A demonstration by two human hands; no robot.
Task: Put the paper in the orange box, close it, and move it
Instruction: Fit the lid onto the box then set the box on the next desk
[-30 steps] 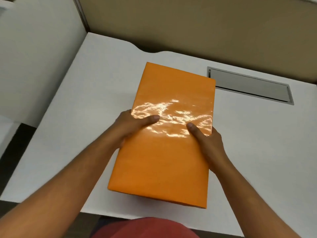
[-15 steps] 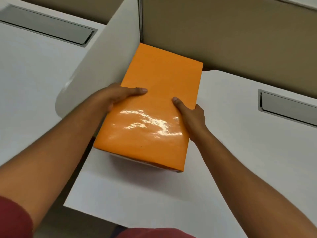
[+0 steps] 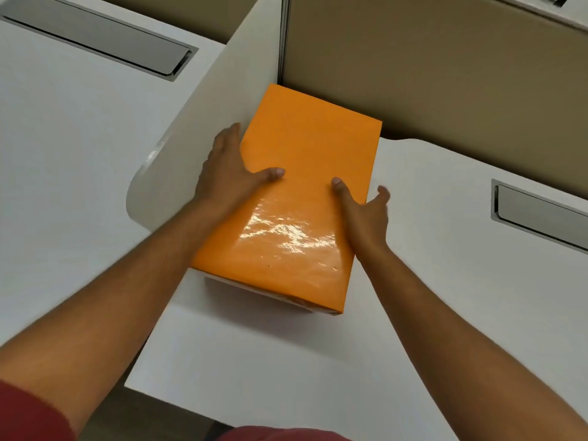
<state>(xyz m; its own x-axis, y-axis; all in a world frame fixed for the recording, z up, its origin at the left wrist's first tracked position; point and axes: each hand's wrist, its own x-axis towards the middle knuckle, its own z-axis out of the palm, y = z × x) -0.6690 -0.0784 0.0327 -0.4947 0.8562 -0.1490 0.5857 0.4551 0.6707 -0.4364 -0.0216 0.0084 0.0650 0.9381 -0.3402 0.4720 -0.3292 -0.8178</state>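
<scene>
The orange box (image 3: 305,192) lies with its glossy lid down on the white desk (image 3: 445,281), its far end in the corner. The white divider panel (image 3: 203,128) is on its left and the beige partition (image 3: 445,84) is behind it. My left hand (image 3: 226,176) lies along the box's left side, thumb on the lid, fingers straight between the box and the divider. My right hand (image 3: 366,214) has its thumb on the lid, while its fingers are spread and lifted off the right side. No paper is visible.
A grey cable hatch (image 3: 541,214) is set into the desk at the right. A neighbouring desk (image 3: 63,138) beyond the divider has its own hatch (image 3: 95,36). The desk's front edge (image 3: 178,399) runs below my arms.
The box has been carried left and forward into the corner and now rests on the desk. My right fingers have come off its side, and my left fingers have straightened.
</scene>
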